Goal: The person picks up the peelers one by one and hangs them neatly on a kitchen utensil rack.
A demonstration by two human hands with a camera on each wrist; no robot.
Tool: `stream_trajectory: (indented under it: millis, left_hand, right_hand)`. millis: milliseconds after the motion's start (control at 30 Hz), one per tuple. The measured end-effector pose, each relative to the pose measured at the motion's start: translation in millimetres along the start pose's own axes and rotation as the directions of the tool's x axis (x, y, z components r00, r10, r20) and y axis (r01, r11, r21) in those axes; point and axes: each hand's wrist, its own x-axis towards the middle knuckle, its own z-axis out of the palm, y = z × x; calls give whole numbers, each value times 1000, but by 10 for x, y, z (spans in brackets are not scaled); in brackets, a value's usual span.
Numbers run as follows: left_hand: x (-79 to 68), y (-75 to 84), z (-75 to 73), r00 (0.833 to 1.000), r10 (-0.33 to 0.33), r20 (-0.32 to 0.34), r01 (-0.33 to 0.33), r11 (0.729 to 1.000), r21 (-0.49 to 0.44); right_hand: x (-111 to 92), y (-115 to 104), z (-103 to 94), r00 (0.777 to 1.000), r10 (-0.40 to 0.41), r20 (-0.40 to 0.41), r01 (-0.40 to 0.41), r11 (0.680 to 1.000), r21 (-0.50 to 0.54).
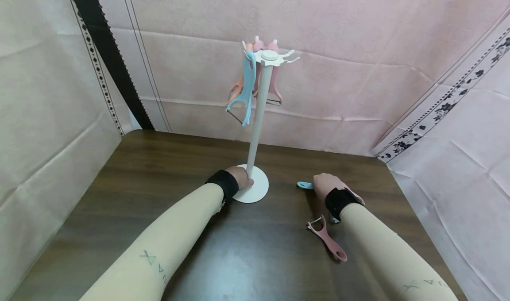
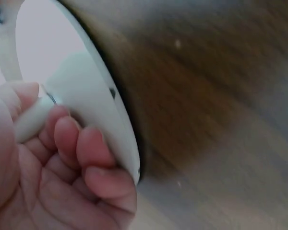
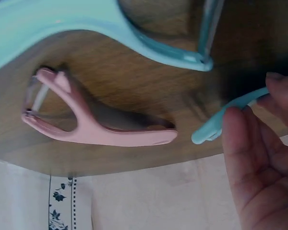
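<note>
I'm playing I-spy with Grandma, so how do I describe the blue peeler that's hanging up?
On the brown table, find the tall white stand and look up to its hooks. On their left side hangs the light blue peeler, blade end down. It's the only blue one hanging; its neighbours are a peach peeler and pink peelers.

Pale glare marks the brown tabletop [image 1: 229,272]; wrist views look soft.

A brown wood-grain table [image 1: 235,256] bears a round white stand base [image 1: 259,192]; to its right lies a pink peeler [image 1: 328,242], head toward the far edge; a blue peeler [image 3: 72,18] and another pink peeler [image 3: 108,136] lie nearby.
</note>
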Motion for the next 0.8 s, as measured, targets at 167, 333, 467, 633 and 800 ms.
stream_trajectory:
  millis: [167,333,467,633,800]
  left_hand:
    - [186,-126,67,1000,2,31,-3,1000,8]
    - [265,-196,110,999,16,41,-16,1000,-5]
    - [280,-220,144,1000,8,29,-8,1000,-13]
    - [294,-219,158,1000,13,19,-13,1000,2]
    - [353,-218,165,999,28,38,-28,1000,9]
  right_hand:
    - [119,-57,-5,998,61,-30,-61,998,-9]
    - [178,-119,-12,993,119,2,-119,993,4]
    - [195,-190,-40,996,88,18,-87,996,-14]
    - [163,-260,-132,999,41,25,-40,997,-61]
    - [124,-227,-171,999,-1,36,3,998,-70]
